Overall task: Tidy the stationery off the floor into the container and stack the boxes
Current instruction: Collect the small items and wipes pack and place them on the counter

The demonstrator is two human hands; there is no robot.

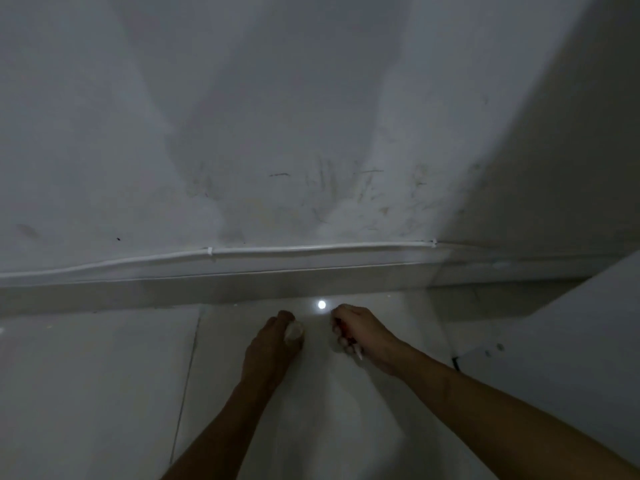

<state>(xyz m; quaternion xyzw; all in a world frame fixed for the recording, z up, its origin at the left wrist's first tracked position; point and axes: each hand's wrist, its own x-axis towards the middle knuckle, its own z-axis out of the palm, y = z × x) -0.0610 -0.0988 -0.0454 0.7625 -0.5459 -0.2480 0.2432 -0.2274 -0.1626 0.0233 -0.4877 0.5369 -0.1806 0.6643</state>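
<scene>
Low over a pale tiled floor (pixel 86 393), a person reaches both arms toward the foot of a scuffed white wall (pixel 242 133), gathering loose stationery in dim light. At left, a grout line (pixel 187 375) runs away from the camera across bare tile. Next to it the left hand (pixel 273 344) curls round a small, pale, rounded object (pixel 293 332), possibly a roll of tape or an eraser; its kind cannot be told in the gloom. The fingers wrap it from above, a hold that suggests the item is being carried rather than set down. Between the hands, a bright ceiling-light reflection (pixel 321 304) glints on the tile near the skirting.

The right hand (pixel 360 329) is closed in a fist on a thin pen-like item (pixel 349 341) with a dark reddish body and a pale tip that pokes out beneath the knuckles. Held that way, bundled in the palm, it looks collected for transfer, not poised for writing. Whether more than one piece is in that fist is unclear.

A white cable (pixel 311 249) clipped along the wall runs above the skirting. At far right, a white slanted surface (pixel 571 341) edges into view, perhaps a box or furniture. The container itself is not visible, so both handfuls appear to be awaiting delivery; the box-stacking step has evidently not begun here.
</scene>
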